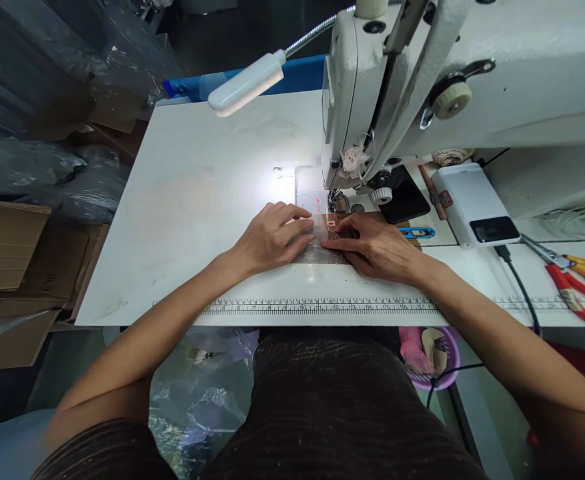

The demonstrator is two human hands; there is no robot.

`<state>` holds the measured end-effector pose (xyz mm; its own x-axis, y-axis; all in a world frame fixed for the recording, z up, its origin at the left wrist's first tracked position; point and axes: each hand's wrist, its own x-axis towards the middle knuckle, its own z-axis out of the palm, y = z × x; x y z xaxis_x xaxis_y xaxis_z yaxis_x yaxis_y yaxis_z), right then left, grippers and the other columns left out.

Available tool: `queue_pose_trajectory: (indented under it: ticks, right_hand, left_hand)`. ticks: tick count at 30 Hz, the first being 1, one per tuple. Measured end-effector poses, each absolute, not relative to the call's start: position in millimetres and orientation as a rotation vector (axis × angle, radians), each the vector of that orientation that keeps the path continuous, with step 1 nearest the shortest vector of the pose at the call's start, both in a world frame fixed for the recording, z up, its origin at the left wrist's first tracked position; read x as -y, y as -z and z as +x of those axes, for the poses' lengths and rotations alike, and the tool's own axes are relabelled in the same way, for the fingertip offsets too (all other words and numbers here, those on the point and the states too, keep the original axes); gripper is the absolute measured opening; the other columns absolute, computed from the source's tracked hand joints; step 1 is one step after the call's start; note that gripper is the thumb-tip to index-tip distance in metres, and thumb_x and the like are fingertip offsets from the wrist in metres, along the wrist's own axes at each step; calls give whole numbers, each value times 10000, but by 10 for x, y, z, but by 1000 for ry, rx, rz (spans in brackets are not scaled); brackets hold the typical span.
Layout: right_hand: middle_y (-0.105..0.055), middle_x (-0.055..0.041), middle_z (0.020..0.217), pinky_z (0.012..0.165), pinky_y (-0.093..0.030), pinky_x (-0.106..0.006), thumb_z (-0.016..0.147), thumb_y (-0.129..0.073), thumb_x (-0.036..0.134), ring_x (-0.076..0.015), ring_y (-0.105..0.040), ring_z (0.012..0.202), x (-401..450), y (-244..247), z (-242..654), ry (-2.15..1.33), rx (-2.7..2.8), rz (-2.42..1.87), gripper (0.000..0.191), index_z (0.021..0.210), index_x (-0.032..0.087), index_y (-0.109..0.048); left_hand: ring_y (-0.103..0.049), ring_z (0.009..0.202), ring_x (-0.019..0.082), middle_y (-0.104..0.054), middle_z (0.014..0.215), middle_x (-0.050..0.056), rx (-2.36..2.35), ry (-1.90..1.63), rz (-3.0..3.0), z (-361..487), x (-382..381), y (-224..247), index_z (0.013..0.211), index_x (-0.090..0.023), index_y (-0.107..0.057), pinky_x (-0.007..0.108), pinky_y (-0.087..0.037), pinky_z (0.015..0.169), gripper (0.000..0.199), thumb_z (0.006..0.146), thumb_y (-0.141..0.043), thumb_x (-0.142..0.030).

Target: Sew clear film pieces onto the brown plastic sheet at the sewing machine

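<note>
A clear plastic piece [317,253] with small red marks lies under and in front of the sewing machine's presser foot [333,200]. My left hand [275,237] rests at its left side, fingers stretched out and fingertips touching the plastic. On the right, my right hand [379,248] has its fingers bent, with the fingertips closed on the plastic beside a red mark. A brown patch [372,217] shows on the machine bed behind the right hand. Exactly how the right fingertips grip is partly hidden.
A lamp [247,83] hangs over the white table [187,193]. Right of the needle lie a black phone [405,193], a blue cutter [417,233], a white power bank [475,203] and red-and-yellow handled pliers [579,283]. A printed ruler [322,307] runs along the front edge. Cardboard boxes [12,247] stand left.
</note>
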<state>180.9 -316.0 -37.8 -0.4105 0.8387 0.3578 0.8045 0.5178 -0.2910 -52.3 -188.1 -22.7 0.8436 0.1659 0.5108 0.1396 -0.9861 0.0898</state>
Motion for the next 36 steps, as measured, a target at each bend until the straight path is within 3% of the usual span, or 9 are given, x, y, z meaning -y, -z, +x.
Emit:
queue_pose_trajectory:
  ticks: [13, 19, 29, 36]
  right_hand:
    - [-614, -122, 1105, 878, -520, -422, 954, -529, 157, -249, -581, 1026, 3146, 439, 1785, -155, 2218, -1302, 312, 1160, 235, -750]
    - [-583, -136, 1104, 901, -545, -441, 939, -510, 159, -257, -585, 1030, 3134, 467, 1757, -139, 2074, -1398, 320, 1143, 207, -751]
    - [-562, -112, 1124, 943, -534, -459, 934, -530, 146, -257, -569, 1058, 3131, 487, 1738, -199, 2003, -1432, 349, 1203, 261, -720]
    - [-562, -114, 1132, 955, -535, -468, 940, -534, 145, -260, -576, 1066, 3133, 478, 1739, -201, 2006, -1429, 361, 1223, 276, -715]
  left_hand:
    - [-590, 924, 215, -681, 1245, 116, -195, -446, 3094, -367, 1750, 269, 1173, -147, -670, 393, -491, 839, 339, 1032, -458, -371]
    - [-587, 966, 257, -646, 1335, 119, -249, -209, 3245, -187, 1670, 171, 1213, -152, -680, 400, -418, 766, 399, 1048, -394, -378]
    - [-566, 1089, 293, -590, 1443, 106, -267, -290, 3170, -199, 1604, 250, 1373, -166, -584, 450, -399, 913, 484, 1035, -403, -462]
    - [-565, 1081, 312, -597, 1429, 115, -257, -307, 3165, -184, 1589, 280, 1351, -182, -601, 480, -398, 911, 471, 1026, -401, -459]
